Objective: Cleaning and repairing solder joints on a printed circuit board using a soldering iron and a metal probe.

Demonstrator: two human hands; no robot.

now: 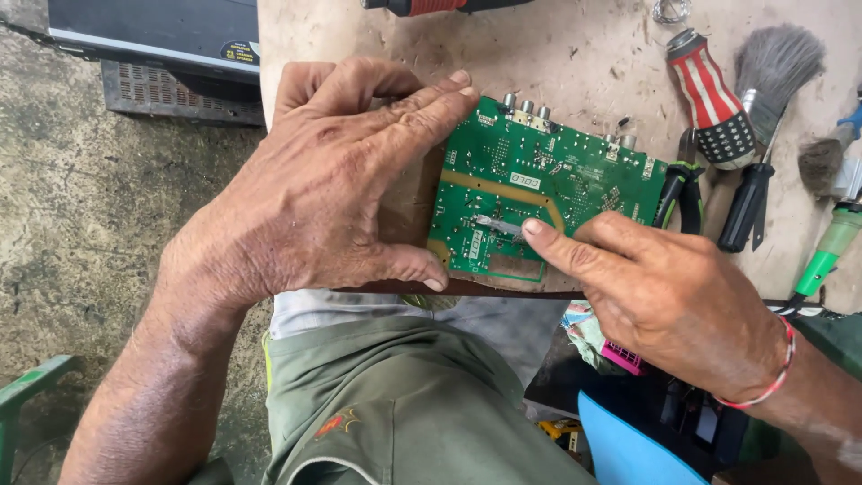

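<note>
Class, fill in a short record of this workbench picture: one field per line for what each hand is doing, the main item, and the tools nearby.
Left hand: steadies the left edge of the green circuit board
Right hand: forefinger presses a small metal strip on the board
Surface: worn wooden bench
Tools to the right: red striped screwdriver, brush, pliers

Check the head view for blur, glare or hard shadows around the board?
Head view: light is soft and even, with only a faint shadow under the left hand on the worn wooden bench. The green circuit board and the right hand are sharp, with no glare. The grey-bristled brush curves slightly at the frame edge, and the lower right corner looks soft.
</note>
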